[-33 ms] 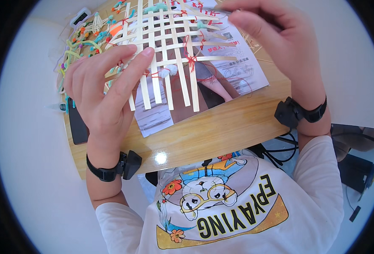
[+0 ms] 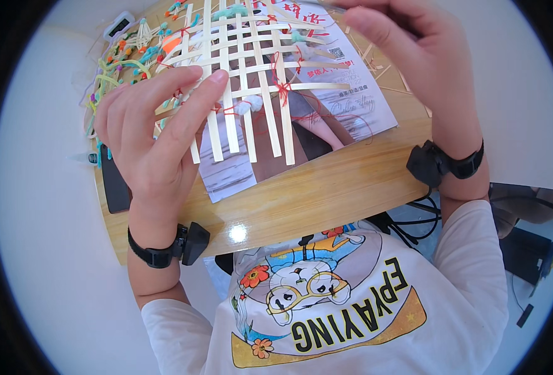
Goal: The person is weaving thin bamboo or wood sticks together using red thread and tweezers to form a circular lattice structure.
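Note:
My left hand [image 2: 154,128] grips the left edge of a loose lattice of woven pale wooden strips [image 2: 245,81], thumb on top. Red thread is knotted around some crossings, with a red knot [image 2: 283,94] at the lower right. A white fluffy tuft [image 2: 249,104] and pale green tufts [image 2: 298,35] are caught among the strips. Past the lattice's upper right, my right hand [image 2: 420,53] is raised with thumb and fingers drawn together. Its fingertips are partly cut off by the upper edge, and what they hold is hidden.
Under the lattice lies a printed magazine [image 2: 367,119] on the wooden table [image 2: 301,200]. Coloured pipe-cleaner pieces [image 2: 117,75] crowd the left side. A dark phone-like slab [image 2: 115,181] and a small glue bottle [image 2: 89,158] lie near the left edge. Loose thin sticks [image 2: 383,65] are scattered at right.
My right hand has shifted slightly up and to the right, uncovering more of the loose sticks. My left hand and the lattice have stayed still.

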A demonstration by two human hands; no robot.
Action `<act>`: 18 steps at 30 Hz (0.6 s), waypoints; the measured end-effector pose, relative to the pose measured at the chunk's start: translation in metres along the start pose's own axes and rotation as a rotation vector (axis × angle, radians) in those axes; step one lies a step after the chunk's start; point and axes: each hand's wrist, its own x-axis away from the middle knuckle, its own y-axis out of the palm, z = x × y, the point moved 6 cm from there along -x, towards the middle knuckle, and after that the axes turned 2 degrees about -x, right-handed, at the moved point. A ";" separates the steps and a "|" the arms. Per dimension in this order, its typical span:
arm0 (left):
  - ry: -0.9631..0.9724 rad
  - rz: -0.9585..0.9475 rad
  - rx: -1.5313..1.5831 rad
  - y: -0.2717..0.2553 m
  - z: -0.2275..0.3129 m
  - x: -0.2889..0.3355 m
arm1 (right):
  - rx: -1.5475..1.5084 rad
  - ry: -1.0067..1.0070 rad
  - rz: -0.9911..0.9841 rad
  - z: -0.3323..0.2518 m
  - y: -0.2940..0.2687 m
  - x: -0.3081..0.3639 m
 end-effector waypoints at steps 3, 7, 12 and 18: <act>0.005 0.017 0.009 0.000 0.003 -0.003 | -0.185 0.134 0.111 0.038 -0.015 -0.009; -0.008 -0.023 -0.013 0.002 0.003 0.002 | -0.010 0.079 0.119 0.008 0.002 0.002; 0.031 -0.015 0.021 -0.001 0.008 0.001 | -0.065 0.033 -0.253 0.005 0.022 0.004; 0.018 -0.114 0.057 0.002 0.012 -0.001 | -0.221 -0.059 -0.197 0.028 0.034 0.010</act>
